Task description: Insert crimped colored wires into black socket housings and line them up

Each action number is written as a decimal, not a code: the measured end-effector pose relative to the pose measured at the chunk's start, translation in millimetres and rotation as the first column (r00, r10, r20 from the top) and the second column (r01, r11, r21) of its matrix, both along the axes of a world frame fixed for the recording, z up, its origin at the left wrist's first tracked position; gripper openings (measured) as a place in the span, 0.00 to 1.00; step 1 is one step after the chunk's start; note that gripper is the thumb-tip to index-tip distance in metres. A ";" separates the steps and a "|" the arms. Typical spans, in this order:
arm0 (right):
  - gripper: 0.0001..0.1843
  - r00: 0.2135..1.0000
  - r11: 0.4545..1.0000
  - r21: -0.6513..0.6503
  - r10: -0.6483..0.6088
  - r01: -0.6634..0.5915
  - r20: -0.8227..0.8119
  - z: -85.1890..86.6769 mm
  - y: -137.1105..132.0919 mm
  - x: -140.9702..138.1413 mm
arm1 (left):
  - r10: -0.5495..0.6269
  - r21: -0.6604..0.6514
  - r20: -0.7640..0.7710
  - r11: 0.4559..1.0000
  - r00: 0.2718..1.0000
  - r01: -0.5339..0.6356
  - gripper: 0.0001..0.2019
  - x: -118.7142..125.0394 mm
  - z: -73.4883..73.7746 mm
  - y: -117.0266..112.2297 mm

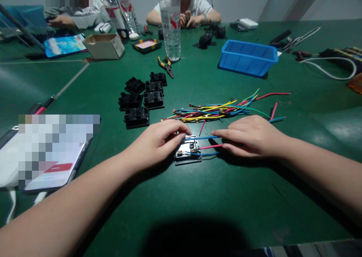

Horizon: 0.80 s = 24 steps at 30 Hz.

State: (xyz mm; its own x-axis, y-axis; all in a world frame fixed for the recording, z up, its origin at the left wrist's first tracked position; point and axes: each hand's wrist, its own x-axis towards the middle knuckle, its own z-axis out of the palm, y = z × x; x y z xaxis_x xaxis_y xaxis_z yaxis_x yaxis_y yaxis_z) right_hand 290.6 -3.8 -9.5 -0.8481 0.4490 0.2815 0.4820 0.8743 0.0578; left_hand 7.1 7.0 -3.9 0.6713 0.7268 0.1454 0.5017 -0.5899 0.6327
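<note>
A small black plastic housing [188, 160] with metal terminals lies flat on the green table, blue and red wires running out of its right side. My left hand [158, 140] is closed at its upper left, thumb and index finger together at the end of a blue wire [202, 138]. From the right, my right hand [251, 136] grips the other part of that blue wire, its thumb against a red wire [210, 147]. The palm side of both hands is hidden. Beyond them lies a bundle of coloured wires [215, 111] with metal ends.
Several black housings [137, 116] sit beyond my left hand, near yellow-handled pliers [166, 66]. A water bottle [171, 31], a cardboard box [104, 46] and a blue bin [249, 59] stand farther back. A tablet-like device [60, 159] lies at left. Two people sit across the table.
</note>
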 end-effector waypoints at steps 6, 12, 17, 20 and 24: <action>0.17 1.000 1.000 0.014 -0.001 0.001 -0.017 1.2 2.9 2.0 | -0.013 0.000 0.001 1.000 1.000 0.013 0.10 0.9 0.3 -0.2; 0.17 1.000 1.000 -0.005 -0.016 0.016 -0.024 -0.9 5.6 4.8 | -0.039 0.016 -0.010 0.999 0.999 0.039 0.10 -0.4 3.2 -1.9; 0.17 1.000 0.998 -0.067 -0.017 0.019 0.021 -0.7 5.6 3.5 | -0.044 0.020 -0.012 0.999 0.999 0.045 0.09 0.1 2.9 -2.0; 0.18 0.999 0.995 -0.097 0.000 0.003 0.034 -0.3 5.0 2.4 | -0.040 0.023 -0.013 0.999 0.999 0.040 0.09 0.5 2.1 -1.6; 0.18 0.999 0.995 -0.101 -0.014 0.017 0.031 1.2 4.4 1.1 | -0.029 0.022 -0.010 0.999 1.000 0.030 0.09 0.8 2.6 -0.7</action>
